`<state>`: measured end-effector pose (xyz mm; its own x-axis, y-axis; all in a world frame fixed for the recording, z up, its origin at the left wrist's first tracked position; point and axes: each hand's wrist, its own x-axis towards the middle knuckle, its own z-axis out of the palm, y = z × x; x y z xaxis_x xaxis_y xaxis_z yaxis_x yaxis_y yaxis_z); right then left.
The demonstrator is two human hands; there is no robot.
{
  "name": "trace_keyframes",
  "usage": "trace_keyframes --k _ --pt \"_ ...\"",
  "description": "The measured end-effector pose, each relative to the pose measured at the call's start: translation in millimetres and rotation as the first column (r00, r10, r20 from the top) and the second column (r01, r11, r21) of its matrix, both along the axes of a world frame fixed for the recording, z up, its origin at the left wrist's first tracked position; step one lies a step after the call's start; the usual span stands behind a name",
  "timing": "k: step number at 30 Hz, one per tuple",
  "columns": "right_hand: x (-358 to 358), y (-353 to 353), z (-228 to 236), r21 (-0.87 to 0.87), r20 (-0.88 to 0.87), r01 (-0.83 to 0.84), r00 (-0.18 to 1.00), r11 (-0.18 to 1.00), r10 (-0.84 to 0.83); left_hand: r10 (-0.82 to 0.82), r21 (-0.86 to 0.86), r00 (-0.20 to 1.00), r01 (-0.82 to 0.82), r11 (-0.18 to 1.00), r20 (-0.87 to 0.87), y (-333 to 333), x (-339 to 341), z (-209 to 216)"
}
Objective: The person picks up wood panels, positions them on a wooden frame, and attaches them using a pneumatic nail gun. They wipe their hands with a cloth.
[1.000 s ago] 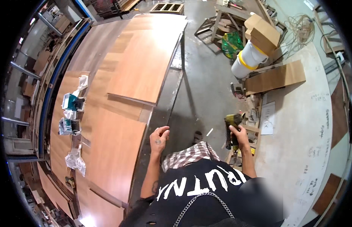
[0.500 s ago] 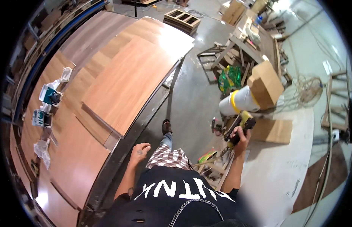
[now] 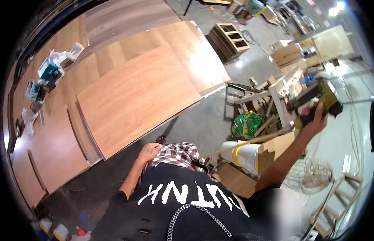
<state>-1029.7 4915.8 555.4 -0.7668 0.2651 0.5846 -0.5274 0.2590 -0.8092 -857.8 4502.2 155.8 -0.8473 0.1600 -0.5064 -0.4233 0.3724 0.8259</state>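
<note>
My right hand (image 3: 315,117) is raised out to the right, wrapped around the handle of a yellow and black nail gun (image 3: 328,96), which is slightly blurred. A thin tan hose (image 3: 261,138) stretches from near my waist toward that hand. My left hand (image 3: 150,152) hangs low beside my checked shorts, its fingers loosely curled with nothing seen in them. Ahead and left of it lies a wood-grain board (image 3: 138,100), on top of other large sheets on a wide work table.
Teal power tools (image 3: 48,70) and white wrappings lie on the sheets at left. A white bucket (image 3: 248,156), a cardboard box (image 3: 235,178), a green bag (image 3: 246,123) and wood scraps stand at right. Stacked wooden frames (image 3: 229,40) are farther ahead; another person's legs (image 3: 247,14) show beyond.
My right hand has swung up and to the right with the nail gun. My left hand has dropped closer to my shorts. The view has turned, shifting the surroundings.
</note>
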Motion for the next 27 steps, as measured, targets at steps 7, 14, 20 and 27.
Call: trace_keyframes --k 7,14,20,27 --pt "-269.3 -91.3 -78.9 0.743 0.168 -0.121 0.986 0.658 -0.008 0.376 -0.263 0.896 -0.432 0.863 -0.239 12.3 51.4 -31.8" --pt "-319.6 -151.9 -282.0 0.861 0.402 -0.435 0.9 0.263 0.172 0.755 -0.252 0.647 -0.753 0.608 -0.107 111.9 60.6 11.4" --pt "-318.4 -209.8 -360.1 0.874 0.412 -0.418 0.908 0.249 0.076 0.862 -0.299 0.505 -0.83 0.471 -0.042 190.9 81.8 9.8" --pt "-283.2 -190.1 -359.4 0.821 0.536 -0.553 0.832 0.138 0.146 0.983 -0.174 0.184 -0.968 0.179 -0.012 192.2 70.9 26.2"
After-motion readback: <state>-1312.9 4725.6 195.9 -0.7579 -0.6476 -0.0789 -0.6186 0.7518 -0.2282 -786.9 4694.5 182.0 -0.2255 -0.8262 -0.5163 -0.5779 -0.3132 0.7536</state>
